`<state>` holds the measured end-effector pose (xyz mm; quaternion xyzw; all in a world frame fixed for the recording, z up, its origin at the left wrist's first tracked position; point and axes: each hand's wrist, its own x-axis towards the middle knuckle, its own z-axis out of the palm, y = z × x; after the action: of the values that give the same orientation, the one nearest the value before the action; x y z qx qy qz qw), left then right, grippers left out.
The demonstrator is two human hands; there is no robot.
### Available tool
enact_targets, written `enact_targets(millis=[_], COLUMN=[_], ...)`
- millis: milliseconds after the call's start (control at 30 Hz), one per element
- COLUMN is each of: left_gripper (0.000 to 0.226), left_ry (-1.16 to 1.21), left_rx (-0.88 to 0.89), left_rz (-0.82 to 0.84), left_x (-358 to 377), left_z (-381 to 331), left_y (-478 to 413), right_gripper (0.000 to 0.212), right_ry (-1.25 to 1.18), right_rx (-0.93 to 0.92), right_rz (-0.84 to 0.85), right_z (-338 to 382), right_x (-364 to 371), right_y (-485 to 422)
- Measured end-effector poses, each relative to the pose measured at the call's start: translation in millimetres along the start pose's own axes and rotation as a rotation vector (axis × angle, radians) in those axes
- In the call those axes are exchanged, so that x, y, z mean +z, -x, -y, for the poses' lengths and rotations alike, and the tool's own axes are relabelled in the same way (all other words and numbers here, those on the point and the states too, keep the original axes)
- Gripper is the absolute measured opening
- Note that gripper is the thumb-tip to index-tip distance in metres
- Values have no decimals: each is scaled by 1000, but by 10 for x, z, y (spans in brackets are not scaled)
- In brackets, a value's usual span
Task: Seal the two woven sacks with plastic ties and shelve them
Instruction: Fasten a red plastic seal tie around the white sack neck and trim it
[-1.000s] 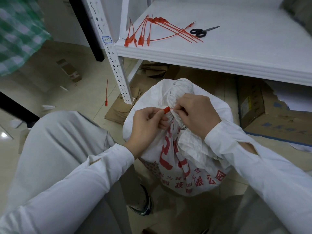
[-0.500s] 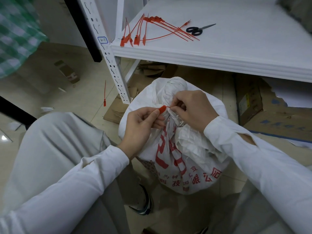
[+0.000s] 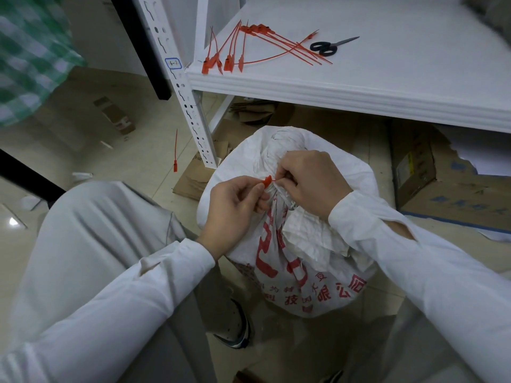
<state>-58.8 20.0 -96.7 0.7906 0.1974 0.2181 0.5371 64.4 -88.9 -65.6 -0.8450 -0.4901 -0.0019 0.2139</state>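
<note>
White woven sack [image 3: 304,244] w/ red print, upright on floor, neck bunched, red tie [image 3: 266,180] at neck. Spare ties [image 3: 249,48] fanned on shelf [image 3: 387,78] front-left corner; loose tie [image 3: 175,153] on floor nr shelf post.

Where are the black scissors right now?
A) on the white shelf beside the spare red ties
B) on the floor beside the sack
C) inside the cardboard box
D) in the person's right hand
A: the scissors lie flat on the white shelf, next to the spare red ties.
</note>
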Motion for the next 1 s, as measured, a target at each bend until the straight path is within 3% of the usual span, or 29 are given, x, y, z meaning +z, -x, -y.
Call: enact_targets(millis=[133, 267, 400, 567, 700, 867, 1000], left_gripper=[18, 19, 18, 19, 20, 17, 11], left_ry=[-204, -282, -383, -427, -445, -531, -615], left_rx=[159, 202, 281, 325, 379, 341, 416], left_rz=[-25, -47, -65, 9, 206, 86, 219], left_x=[25, 36, 122, 231, 125, -4, 20], left_z=[39, 50, 59, 72, 37, 60, 71], left_y=[21, -11, 17, 47, -67, -304, -422], right_gripper=[21, 5, 19, 16, 9, 5, 7], right_ry=[30, -48, -35, 2, 29, 25, -13], right_rx=[10, 2, -45, -126, -134, -155, -150], right_rz=[17, 15, 26, 32, -38, -92, -78], right_z=[86, 71, 34, -64, -191, -188, -192], right_x=[47, 5, 53, 148, 185, 223, 219], right_y=[-6, 6, 21, 68, 68, 96, 128])
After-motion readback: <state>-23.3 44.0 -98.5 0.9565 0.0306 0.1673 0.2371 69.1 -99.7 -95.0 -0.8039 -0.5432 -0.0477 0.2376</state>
